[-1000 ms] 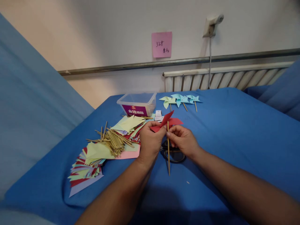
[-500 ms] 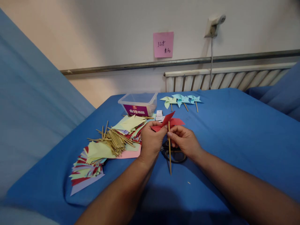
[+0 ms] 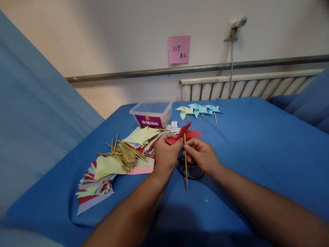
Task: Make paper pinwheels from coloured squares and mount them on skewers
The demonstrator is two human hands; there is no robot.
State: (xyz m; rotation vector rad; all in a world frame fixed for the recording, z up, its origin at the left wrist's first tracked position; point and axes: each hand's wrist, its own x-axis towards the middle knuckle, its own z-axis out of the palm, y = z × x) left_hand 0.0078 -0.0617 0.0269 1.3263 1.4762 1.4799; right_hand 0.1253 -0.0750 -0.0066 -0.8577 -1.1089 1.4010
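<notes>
Between both hands is a red paper pinwheel (image 3: 194,133), its blades folded and pointing up and to the right. My left hand (image 3: 167,151) is closed, pinching the pinwheel near its centre. A thin wooden stick (image 3: 186,168) stands nearly upright against the near side of the pinwheel, its lower end towards me. My right hand (image 3: 203,154) is closed around the stick's upper part, thumb and fingers pressed together. Beneath the hands lie scissors with black handles (image 3: 194,176), their blades hidden.
To the left are a heap of wooden sticks (image 3: 127,156) and stacks of coloured paper (image 3: 95,187). A clear plastic box (image 3: 151,108) and small white boxes (image 3: 174,124) stand behind. Several finished pinwheels, one pale green (image 3: 185,111), others blue (image 3: 199,109), lie on the blue cloth (image 3: 257,154).
</notes>
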